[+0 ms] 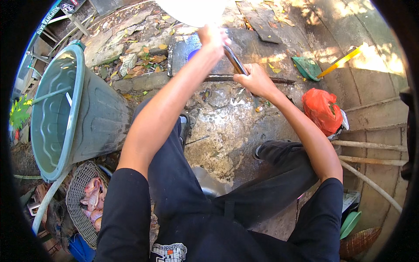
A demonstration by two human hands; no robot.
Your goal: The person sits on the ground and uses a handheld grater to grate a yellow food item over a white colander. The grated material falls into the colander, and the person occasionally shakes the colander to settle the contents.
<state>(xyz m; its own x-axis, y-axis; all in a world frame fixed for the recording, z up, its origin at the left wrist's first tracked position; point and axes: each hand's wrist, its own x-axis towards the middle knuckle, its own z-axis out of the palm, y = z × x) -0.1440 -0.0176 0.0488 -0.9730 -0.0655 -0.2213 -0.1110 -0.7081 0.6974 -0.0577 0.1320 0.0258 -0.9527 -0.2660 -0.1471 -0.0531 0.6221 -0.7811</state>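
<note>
A dark, shiny rod-like handle (235, 60) slants between my hands at the top middle of the view. My right hand (253, 80) is closed around its lower part. Blurred by glare, my left hand (212, 37) is at the upper end of the handle, just below a large bright round white thing (194, 9) cut off by the picture's top edge. Its fingers are hard to make out, as is how it meets the handle. Behind my left forearm, part of a purple round thing (193, 54) shows on a dark wet slab (242, 42).
At left stand a large green plastic bin (98, 111) and a grey wicker basket (77, 199) with raw meat, seemingly poultry (95, 199). A red plastic bag (322, 109), a green dustpan (306, 68) with yellow handle and several pipes (373, 145) lie right. A metal pot (209, 183) is between my legs.
</note>
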